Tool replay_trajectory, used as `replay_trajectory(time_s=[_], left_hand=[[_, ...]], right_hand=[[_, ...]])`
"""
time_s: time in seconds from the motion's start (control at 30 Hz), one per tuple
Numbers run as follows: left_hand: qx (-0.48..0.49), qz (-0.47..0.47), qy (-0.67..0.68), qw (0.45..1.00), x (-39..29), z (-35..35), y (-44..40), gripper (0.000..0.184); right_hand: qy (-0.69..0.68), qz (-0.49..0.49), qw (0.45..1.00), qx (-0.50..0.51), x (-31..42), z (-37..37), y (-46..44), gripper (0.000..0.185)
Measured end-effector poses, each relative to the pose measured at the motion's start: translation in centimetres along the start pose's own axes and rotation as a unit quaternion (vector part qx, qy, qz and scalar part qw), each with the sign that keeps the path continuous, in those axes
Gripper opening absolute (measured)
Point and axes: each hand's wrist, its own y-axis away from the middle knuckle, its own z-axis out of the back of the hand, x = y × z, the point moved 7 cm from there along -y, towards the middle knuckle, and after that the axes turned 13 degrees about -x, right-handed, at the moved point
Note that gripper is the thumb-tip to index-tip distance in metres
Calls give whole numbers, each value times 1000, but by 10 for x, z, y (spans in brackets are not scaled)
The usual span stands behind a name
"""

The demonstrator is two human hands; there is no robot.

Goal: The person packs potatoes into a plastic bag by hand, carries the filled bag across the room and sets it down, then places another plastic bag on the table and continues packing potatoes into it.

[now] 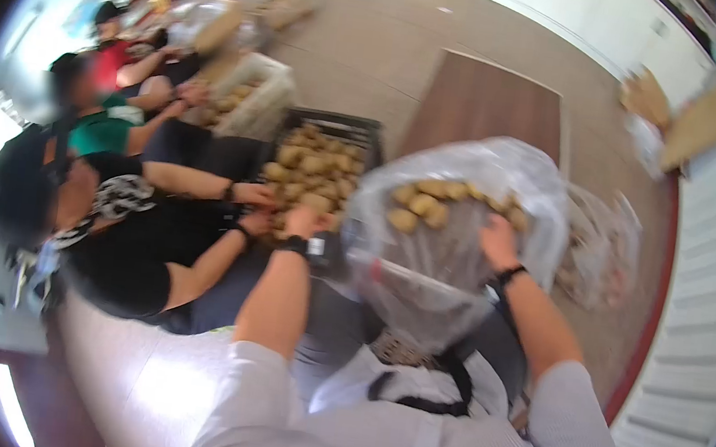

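Observation:
My left hand [302,222] reaches into the near end of a black crate [334,120] full of potatoes [315,164]. Its fingers are closed round a potato [316,204]. On the right, a large clear plastic bag [389,258] lies open in front of my lap, with several potatoes [421,204] along its far inner side. Inside the bag's right part is my right hand [497,242], just below a few potatoes [516,218]. Its fingers look stretched out and apart, though slightly blurred, and I see nothing held in them.
A co-worker [132,233] sits close on my left, both hands at the same crate. Two more people sit beyond, near a white crate [268,94] with potatoes. A brown board [486,106] lies ahead. Another plastic bag [598,251] and a white slatted panel [697,350] stand right.

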Motion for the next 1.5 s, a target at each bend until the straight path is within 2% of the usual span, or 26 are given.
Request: replay_trajectory(time_s=[0.03,0.07,0.1,0.13,0.17,0.2,0.23,0.27,0.37,0.47,0.53,0.6,0.63,0.77,0.87,0.93,1.03,1.17,1.23,1.3,1.37,1.4,1.43,1.47,1.5], left_hand=[[-24,25,-10,999,-8,13,5,23],[-12,101,-36,994,-15,25,7,26],[-30,131,-9,991,-13,21,6,26],[-88,119,-8,989,-4,4,2,26],[-30,135,80,987,-15,18,4,23],[-83,353,445,819,0,-7,8,21],[-93,421,607,667,-3,-19,8,22],[-122,483,725,477,-7,-30,10,23],[-105,506,717,468,-43,6,12,26],[-96,482,712,500,-55,9,3,25],[-98,470,707,519,-65,19,2,25],[-100,456,690,552,-74,32,2,25],[-101,457,690,552,-75,33,1,25],[-87,448,694,557,-83,36,-1,25],[-86,441,691,566,-85,33,-2,24],[-83,436,692,569,-88,35,-3,24],[-82,432,693,571,-92,36,-4,22],[-79,425,694,575,-94,34,-4,21],[-79,423,695,576,-93,31,-5,21],[-80,419,693,581,-90,27,-6,23],[-122,391,710,573,-83,15,-6,17],[-118,285,657,688,-73,7,-14,19],[-68,308,718,620,-75,2,-14,23],[-56,281,710,643,-80,16,-11,17],[-96,380,723,568,-84,22,-1,13]], right_hand=[[40,-1,999,1,28,24,-2,44],[86,44,994,49,38,28,-15,43],[88,98,991,-4,36,27,-22,39],[115,99,988,-26,24,24,-30,34],[60,103,992,-42,42,38,-32,34],[84,80,993,-25,47,42,-35,37],[115,53,992,-11,44,43,-38,40],[112,56,992,-12,45,41,-41,40],[113,55,992,-31,27,38,-49,44],[165,48,985,3,17,29,-57,49],[210,-21,975,66,9,25,-60,51],[228,-26,970,81,-1,16,-67,52],[246,-34,964,94,-7,13,-69,54],[231,-63,963,125,-9,9,-72,53],[189,-112,963,159,24,20,-62,63],[145,-81,976,140,26,15,-61,69],[141,-90,980,104,26,13,-57,71],[180,-50,981,54,24,8,-45,71],[249,43,966,-56,5,-3,-41,65],[218,51,974,-44,8,-5,-32,62],[152,88,984,-42,16,-1,-14,54],[124,116,984,-55,21,2,-9,50],[136,128,980,-64,29,5,-3,44],[105,88,988,-70,40,15,5,41],[114,98,985,-80,36,12,9,43]])
